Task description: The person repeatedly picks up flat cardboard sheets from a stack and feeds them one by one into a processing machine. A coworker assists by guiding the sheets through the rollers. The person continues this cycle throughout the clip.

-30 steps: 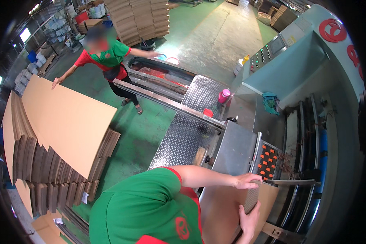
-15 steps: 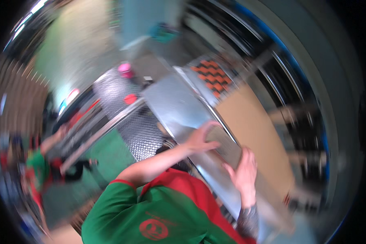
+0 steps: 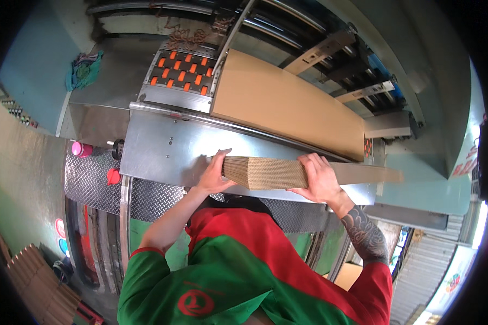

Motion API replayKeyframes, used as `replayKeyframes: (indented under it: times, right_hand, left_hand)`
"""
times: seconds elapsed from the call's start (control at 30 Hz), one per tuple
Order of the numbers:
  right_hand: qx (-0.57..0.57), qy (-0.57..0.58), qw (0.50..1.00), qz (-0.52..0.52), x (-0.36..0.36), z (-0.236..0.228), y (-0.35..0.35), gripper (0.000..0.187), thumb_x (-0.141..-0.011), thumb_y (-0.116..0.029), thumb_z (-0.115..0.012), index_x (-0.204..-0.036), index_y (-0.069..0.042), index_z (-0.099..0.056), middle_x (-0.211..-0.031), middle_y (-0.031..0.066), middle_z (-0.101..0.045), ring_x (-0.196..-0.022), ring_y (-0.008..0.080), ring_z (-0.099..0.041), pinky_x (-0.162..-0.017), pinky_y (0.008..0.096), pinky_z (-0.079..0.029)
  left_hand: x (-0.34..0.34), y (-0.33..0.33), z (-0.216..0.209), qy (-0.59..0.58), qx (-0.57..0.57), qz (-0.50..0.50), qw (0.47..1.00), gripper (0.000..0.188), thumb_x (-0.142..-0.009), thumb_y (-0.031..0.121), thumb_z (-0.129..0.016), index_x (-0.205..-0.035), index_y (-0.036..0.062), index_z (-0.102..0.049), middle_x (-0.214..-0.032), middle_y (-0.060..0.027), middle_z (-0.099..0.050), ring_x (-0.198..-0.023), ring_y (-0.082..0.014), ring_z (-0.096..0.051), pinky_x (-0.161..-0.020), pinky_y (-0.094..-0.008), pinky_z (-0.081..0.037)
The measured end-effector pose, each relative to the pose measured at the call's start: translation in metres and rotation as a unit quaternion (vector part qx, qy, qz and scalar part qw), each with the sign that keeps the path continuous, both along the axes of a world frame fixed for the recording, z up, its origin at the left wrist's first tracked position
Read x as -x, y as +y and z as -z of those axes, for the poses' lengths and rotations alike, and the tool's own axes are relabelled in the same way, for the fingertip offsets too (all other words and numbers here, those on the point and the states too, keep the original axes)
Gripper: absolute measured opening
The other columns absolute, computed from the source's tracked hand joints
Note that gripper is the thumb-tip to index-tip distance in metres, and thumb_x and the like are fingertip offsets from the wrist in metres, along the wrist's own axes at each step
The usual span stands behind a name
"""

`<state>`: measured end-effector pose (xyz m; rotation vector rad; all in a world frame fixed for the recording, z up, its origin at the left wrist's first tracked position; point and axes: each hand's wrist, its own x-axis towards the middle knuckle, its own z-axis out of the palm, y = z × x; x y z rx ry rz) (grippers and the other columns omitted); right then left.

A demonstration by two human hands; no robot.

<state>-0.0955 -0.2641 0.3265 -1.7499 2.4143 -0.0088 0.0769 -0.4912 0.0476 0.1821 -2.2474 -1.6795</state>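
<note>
Between my hands is a stack of corrugated cardboard sheets (image 3: 276,174), its fluted edges facing up toward me. At the stack's left end, my left hand (image 3: 216,176) grips a corner, thumb on the near side. My right hand (image 3: 319,180) is wrapped over the stack farther right, fingers on the far side and thumb near. The stack is over a smooth metal table (image 3: 152,143); whether it rests on the metal I cannot tell. Beyond the table's far rail lies a large brown cardboard pile (image 3: 287,103) inside the machine.
Orange rollers (image 3: 181,72) sit left of the pile, with metal guide arms (image 3: 322,51) behind it. A pink container (image 3: 81,149) and a red knob (image 3: 113,176) are at the left, by the diamond-plate surface (image 3: 89,176). A cloth (image 3: 84,70) lies at the far left.
The view has turned and sharpened, so the table now runs nearly crosswise. Both hands stay on the cardboard stack. Another person at the left has gone out of view.
</note>
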Motion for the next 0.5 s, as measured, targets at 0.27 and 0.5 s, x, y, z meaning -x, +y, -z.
replayKeyframes:
  times: [0.27,0.5]
  right_hand:
    - [0.11,-0.015,0.993,0.034,-0.008,-0.109,-0.001,0.079,-0.078,-0.056,-0.083,-0.127,0.0,-0.056,-0.117,0.0169,-0.063,-0.113,0.0384,-0.064,-0.1,0.0488,-0.049]
    - [0.594,0.291,0.606,0.441,0.081,-0.072,0.253,0.032,-0.104,-0.014,-0.057,-0.131,0.002,-0.059,-0.13,0.0171,-0.066,-0.122,0.029,-0.06,-0.11,0.0406,-0.043]
  left_hand:
    - [-0.005,0.003,-0.009,0.063,-0.259,-0.279,0.922,0.064,-0.086,0.038,-0.076,-0.136,0.0045,-0.055,-0.132,-0.0151,-0.057,-0.123,-0.0332,-0.056,-0.108,-0.046,-0.045]
    - [0.009,-0.097,-0.073,0.234,-0.254,-0.339,0.875,0.087,-0.086,0.064,-0.069,-0.148,0.0067,-0.051,-0.149,-0.0177,-0.051,-0.137,-0.0365,-0.049,-0.115,-0.0541,-0.04]
